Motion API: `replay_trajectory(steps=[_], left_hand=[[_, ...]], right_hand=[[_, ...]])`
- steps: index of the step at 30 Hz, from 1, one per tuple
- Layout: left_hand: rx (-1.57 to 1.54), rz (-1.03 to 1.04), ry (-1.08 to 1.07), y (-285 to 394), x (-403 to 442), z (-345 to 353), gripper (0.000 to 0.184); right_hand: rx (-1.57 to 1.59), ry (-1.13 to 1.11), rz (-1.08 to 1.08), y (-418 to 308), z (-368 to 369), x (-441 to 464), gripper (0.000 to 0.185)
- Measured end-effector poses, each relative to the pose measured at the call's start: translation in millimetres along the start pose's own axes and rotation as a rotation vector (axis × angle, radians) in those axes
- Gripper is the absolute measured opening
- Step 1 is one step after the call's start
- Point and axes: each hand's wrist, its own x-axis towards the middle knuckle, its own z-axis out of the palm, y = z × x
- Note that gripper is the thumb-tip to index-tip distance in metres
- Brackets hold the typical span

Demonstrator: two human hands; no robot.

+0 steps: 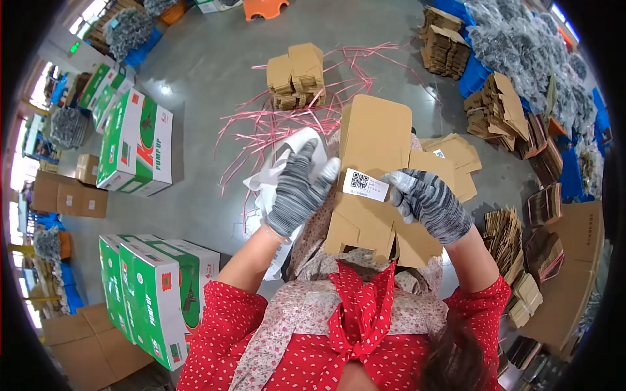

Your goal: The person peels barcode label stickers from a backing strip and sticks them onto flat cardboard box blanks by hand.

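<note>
Green cartons [156,293], far left: several, standing on the floor; visible faces shut, contents hidden.

White paper [308,142]: long, loose piece, behind and below the left hand.

Left hand [298,186]: gloved, fingers spread, thumb well away from them; no grip on the paper evident. Thumb tip near the label's left end, apart from it.

Label [365,185]: white, printed code at its left end; against the face of the brown box [376,143]. Long axis crosswise, dipping slightly rightward; the box's own runs away from the body.

Right hand [427,199]: gloved, the nearer one. Thumb and forefinger drawn together at the label's right end, apparently pinching it; label lies left of these fingertips.

Blue bin [476,77], far right: heaped with grey wrapped goods [515,39].
</note>
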Motion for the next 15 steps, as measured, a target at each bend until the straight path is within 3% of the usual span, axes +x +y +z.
replay_trajectory(steps=[3, 8, 11, 12, 15], left_hand=[[0.321, 0.245, 0.023, -6.1, -6.8, 14.4, 0.064], [0.288, 0.179, -0.106, -8.6, -0.1, 26.1, 0.059], [0.078, 0.132, -0.18, -4.8, 3.7, 30.0, 0.082], [0.076, 0.14, -0.183, -2.9, 5.3, 31.2, 0.082], [0.455, 0.102, -0.299, 5.6, 8.1, 34.3, 0.109]], right_hand=[[0.055, -0.024, 0.058, 6.3, -0.9, 6.7, 0.036], [-0.257, 0.119, -0.038, 9.5, 7.1, 12.9, 0.033], [-1.203, 0.628, -0.732, 35.7, 1.1, 28.1, 0.035], [-1.204, 0.637, -0.732, 35.7, -3.6, 26.2, 0.035], [-1.093, 0.861, -0.734, 37.0, -30.2, 16.9, 0.034]])
